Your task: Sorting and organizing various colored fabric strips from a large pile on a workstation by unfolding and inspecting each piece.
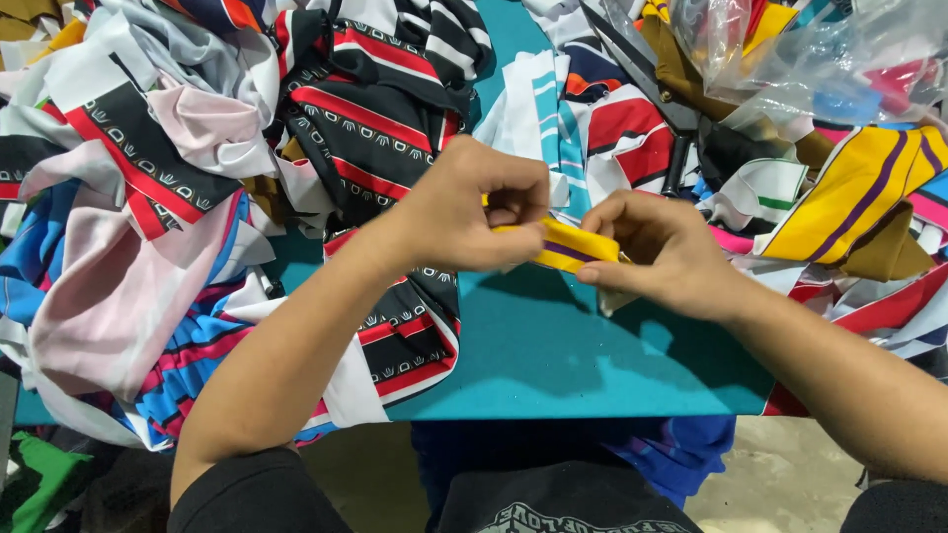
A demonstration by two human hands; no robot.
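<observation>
Yellow strip (573,245) with a purple stripe down it sits right in the middle, held just above the teal table (553,355), pinched between both hands. Left hand (474,212) comes in from the near left, wrist bent, knuckles up, fingers curled tight with thumb and fingertips clamped on the strip's left end. Right hand (657,252) comes from the near right, fingers folded over the strip's right end, thumb underneath, so it's gripping too. The strip looks folded flat between them, though I can't tell how many layers.

No real containers here, closest thing is a clear plastic bag (790,49) at the far right, crumpled, with some coloured stuff showing through that's too blurry to make out. Scissors (652,89), dark handled, lie far right of centre on the fabric. A big heap of scraps (148,197) covers the left side, black with red stripes, pink, blue. Another pile (849,197) on the right has a bigger yellow and purple piece.
</observation>
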